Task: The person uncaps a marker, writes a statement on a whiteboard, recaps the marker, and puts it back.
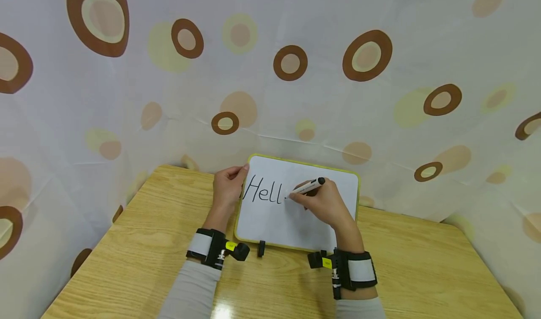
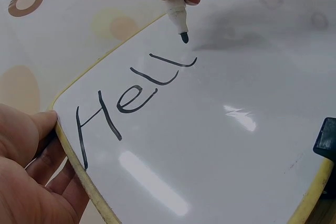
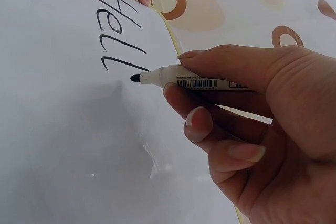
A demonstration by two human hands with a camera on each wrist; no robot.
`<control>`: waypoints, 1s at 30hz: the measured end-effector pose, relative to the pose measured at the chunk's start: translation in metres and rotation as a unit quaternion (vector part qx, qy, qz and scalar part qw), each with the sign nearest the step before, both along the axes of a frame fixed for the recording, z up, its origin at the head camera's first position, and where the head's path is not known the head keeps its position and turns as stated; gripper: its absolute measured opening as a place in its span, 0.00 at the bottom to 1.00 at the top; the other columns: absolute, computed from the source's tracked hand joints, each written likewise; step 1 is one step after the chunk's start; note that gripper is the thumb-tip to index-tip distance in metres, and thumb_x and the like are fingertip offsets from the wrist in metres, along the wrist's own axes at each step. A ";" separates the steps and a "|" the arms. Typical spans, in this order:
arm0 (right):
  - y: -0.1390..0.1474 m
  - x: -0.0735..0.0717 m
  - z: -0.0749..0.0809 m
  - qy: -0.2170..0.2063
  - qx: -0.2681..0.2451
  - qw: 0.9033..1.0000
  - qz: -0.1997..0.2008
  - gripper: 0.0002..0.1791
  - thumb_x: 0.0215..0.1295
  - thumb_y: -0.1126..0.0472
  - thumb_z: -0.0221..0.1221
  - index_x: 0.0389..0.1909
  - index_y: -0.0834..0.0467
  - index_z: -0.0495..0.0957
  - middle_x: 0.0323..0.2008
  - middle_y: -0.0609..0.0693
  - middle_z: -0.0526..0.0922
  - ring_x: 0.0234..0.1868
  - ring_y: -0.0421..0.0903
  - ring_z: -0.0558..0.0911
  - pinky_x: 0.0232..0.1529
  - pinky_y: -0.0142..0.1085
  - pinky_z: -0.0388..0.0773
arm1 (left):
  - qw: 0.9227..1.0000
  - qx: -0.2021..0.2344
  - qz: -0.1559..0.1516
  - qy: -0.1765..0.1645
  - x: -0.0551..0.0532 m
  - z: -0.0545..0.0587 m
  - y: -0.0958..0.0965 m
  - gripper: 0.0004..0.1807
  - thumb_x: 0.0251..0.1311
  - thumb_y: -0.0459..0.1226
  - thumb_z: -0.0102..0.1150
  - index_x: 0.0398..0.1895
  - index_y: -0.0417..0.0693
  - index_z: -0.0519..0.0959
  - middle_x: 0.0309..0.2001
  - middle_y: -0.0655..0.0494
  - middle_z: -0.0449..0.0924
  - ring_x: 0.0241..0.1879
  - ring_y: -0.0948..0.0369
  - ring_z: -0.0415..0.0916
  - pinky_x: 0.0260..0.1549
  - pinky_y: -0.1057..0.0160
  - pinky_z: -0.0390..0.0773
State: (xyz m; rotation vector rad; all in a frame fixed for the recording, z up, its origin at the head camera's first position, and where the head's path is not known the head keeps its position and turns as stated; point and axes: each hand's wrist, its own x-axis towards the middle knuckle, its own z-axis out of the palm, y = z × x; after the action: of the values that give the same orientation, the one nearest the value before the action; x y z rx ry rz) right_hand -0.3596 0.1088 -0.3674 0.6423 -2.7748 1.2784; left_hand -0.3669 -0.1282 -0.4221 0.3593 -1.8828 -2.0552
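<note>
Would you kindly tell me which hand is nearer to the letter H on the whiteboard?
Left. The left hand grips the whiteboard by its left edge, just beside the letter H; the right hand holds the marker farther off, past the second l.

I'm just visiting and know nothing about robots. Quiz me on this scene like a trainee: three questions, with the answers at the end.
1. Multiple choice: what does the right hand hold?
A) a cloth
B) a marker
C) a spoon

2. True or false: the left hand hangs well away from the whiteboard.

3. Short answer: what is written on the whiteboard, letter by letter?

Key:
1. B
2. False: it grips the whiteboard's left edge.
3. H, e, l, l
</note>
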 end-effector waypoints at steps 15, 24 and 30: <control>-0.003 -0.001 0.001 0.008 -0.008 1.000 -0.004 0.05 0.60 0.60 0.73 0.35 0.56 0.89 0.27 0.50 0.87 0.23 0.51 0.82 0.26 0.39 0.76 | 1.000 0.004 0.002 0.005 0.001 0.000 -0.001 0.16 0.71 0.44 0.63 0.47 0.39 0.88 0.37 0.46 0.86 0.31 0.60 0.80 0.28 0.68 0.78; -0.003 -0.002 -0.001 0.025 -0.004 1.000 -0.006 0.04 0.60 0.60 0.73 0.35 0.56 0.89 0.26 0.49 0.87 0.23 0.50 0.82 0.25 0.39 0.77 | 1.000 0.003 0.000 0.002 0.001 0.000 0.000 0.16 0.71 0.45 0.63 0.47 0.40 0.88 0.37 0.46 0.86 0.31 0.60 0.81 0.29 0.68 0.79; -0.004 -0.002 -0.001 0.032 0.003 0.999 -0.008 0.04 0.61 0.60 0.72 0.35 0.56 0.89 0.26 0.48 0.86 0.23 0.53 0.83 0.25 0.39 0.77 | 1.000 0.005 0.001 0.002 0.000 0.000 0.000 0.16 0.71 0.44 0.63 0.47 0.40 0.88 0.37 0.46 0.86 0.31 0.60 0.80 0.29 0.67 0.79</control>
State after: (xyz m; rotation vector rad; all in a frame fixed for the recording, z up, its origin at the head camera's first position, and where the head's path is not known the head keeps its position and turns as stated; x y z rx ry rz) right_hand -0.3615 0.1050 -0.3680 0.6493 -2.7282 1.2251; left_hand -0.3664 -0.1283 -0.4219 0.3587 -1.8706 -2.0624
